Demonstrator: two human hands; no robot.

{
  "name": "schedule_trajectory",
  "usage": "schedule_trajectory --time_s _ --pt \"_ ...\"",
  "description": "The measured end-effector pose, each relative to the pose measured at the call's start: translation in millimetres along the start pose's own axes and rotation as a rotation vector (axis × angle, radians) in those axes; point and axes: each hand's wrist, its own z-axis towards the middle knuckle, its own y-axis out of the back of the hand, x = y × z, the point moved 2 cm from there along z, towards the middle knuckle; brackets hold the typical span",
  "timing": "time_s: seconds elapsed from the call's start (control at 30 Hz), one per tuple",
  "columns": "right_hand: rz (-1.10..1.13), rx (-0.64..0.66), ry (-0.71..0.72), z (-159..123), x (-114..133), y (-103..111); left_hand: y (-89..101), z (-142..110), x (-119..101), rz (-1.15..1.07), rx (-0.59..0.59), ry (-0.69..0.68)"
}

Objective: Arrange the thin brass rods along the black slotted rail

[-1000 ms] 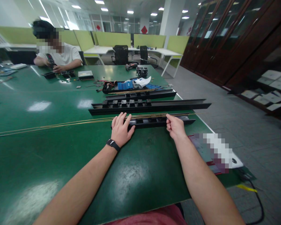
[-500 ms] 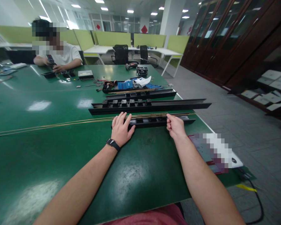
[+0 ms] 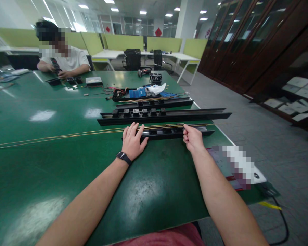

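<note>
Close in front of me a short black channel rail lies crosswise on the green table. Several thin brass-coloured rods run along its top and stretch far left across the table. My left hand, with a dark band on the wrist, rests on the rail's left end, fingers spread over the rods. At the rail's right part my right hand is closed, thumb and finger pinched at a rod. Its other fingers are curled, and the pinched spot is partly hidden.
Behind lie a longer black rail with several square blocks and another rail. A black tray holds wires and blue items. A power drill lies farther back. Across the table sits a person. A pixelated flat object lies right.
My right hand has shifted very slightly to the right. The left hand, the rods and the rails look the same.
</note>
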Motion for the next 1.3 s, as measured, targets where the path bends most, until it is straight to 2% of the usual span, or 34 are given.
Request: schedule_trajectory --time_s 0.73,1.3 --pt "-0.010 0.030 0.015 -2.1 -0.2 -1.7 0.1 0.2 -0.9 0.002 -0.001 -0.001" --pt "-0.005 0.000 0.015 -0.2 -0.5 1.0 0.2 -0.2 -0.3 -0.001 -0.011 -0.005"
